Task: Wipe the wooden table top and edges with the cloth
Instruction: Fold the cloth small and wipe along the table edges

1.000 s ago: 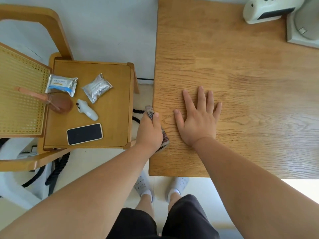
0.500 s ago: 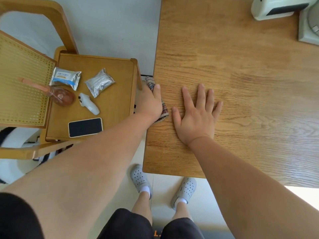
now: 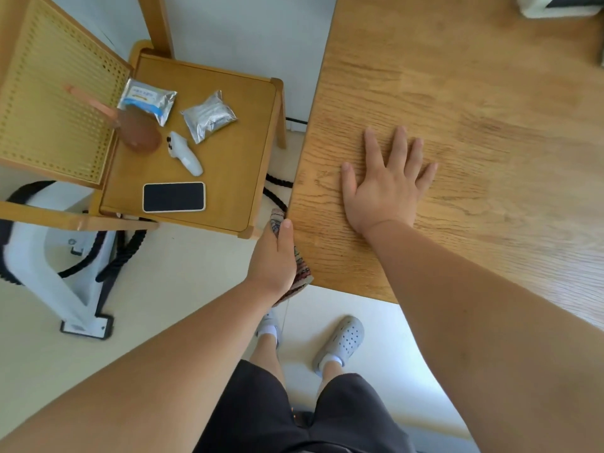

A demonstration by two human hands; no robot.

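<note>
The wooden table (image 3: 474,93) fills the right of the head view. My left hand (image 3: 274,259) grips a patterned cloth (image 3: 302,271) against the table's left edge, close to the near left corner. Most of the cloth is hidden under the hand, with a bit showing above the thumb and a bit below the palm. My right hand (image 3: 385,184) lies flat on the table top with its fingers spread, holding nothing.
A small wooden side table (image 3: 228,178) stands just left of the table, bearing a phone (image 3: 174,197), two foil packets (image 3: 209,116), a white remote (image 3: 184,153) and a brown brush (image 3: 137,130). A cane-backed chair (image 3: 49,103) is at far left. Cables lie on the floor.
My left hand slid the cloth away along the table's left edge, then back toward the near corner. The right hand stayed flat on the top. The camera view shifted.
</note>
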